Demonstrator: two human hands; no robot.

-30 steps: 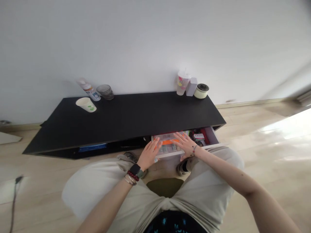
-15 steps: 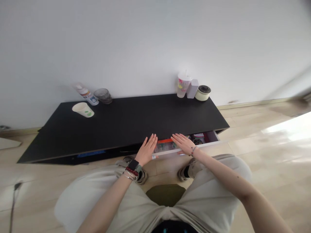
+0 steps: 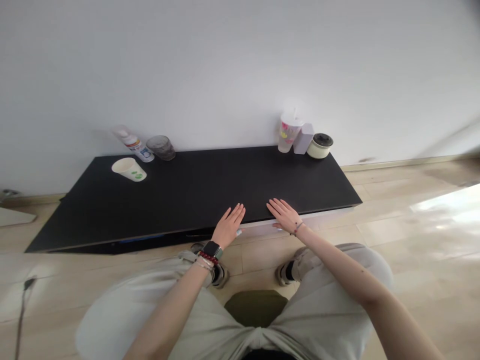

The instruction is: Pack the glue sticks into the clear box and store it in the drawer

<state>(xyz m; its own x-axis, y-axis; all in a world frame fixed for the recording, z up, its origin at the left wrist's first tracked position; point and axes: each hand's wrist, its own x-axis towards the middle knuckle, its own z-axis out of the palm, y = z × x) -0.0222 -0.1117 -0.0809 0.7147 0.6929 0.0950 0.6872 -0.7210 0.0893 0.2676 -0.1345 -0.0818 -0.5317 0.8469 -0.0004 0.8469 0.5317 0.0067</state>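
Observation:
A long black cabinet [image 3: 210,185] stands against the wall. Under its top, on the right, the white drawer front [image 3: 326,215] sits flush beneath the edge, and the drawer's inside is hidden. My left hand [image 3: 227,227] lies with fingers stretched over the front edge of the top, its thumb low by the drawer front. Further right, my right hand [image 3: 285,216] rests the same way, fingers spread on the edge and thumb against the drawer front. Neither hand holds anything.
On the cabinet's left stand a paper cup [image 3: 129,169], a spray bottle [image 3: 138,148] and a dark glass [image 3: 161,147]. At the back right are a lidded plastic cup [image 3: 289,132], a pale box [image 3: 303,139] and a cream pot [image 3: 320,146]. A cable [image 3: 23,305] lies on the floor.
The drawer, partly open before with items showing inside, has slid in under the top. My hands moved forward with it, and their fingers now reach over the top's edge.

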